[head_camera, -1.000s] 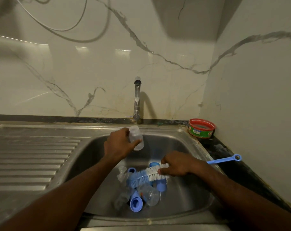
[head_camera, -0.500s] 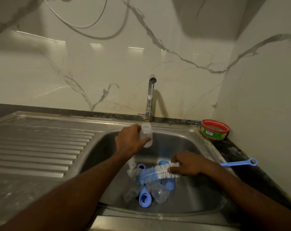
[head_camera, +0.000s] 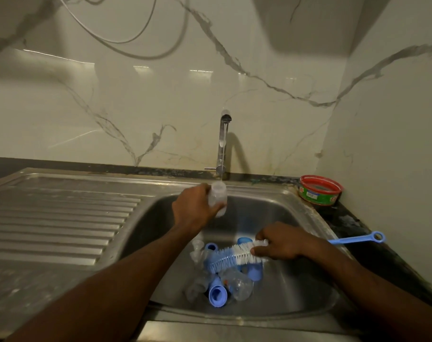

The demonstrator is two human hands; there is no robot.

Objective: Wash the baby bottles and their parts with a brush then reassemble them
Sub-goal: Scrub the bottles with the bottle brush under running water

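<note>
Bottle [head_camera: 219, 198]: left hand [head_camera: 195, 209] covered its near side; whether water reached its mouth could not be told.
Brush [head_camera: 234, 256]: right hand [head_camera: 281, 244] hid the middle of it (only bristles and handle end showed).
Pile [head_camera: 219, 285]: clear parts overlapped, too blurred to tell apart.
Tub [head_camera: 319, 191]: label unreadable.
Arms: cut off by bottom edge.

Two hands: left hand [head_camera: 194, 210] at 12 o'clock of basin, right hand [head_camera: 279, 245] at 3 o'clock. One tap [head_camera: 222, 144]. One brush [head_camera: 237, 255]. One clear bottle [head_camera: 218, 197] held. One sink [head_camera: 308, 211]. Blue caps and rings in pile [head_camera: 222, 275], at least four; clear parts uncountable. One red-rimmed tub [head_camera: 319, 191] at 2 o'clock.
</note>
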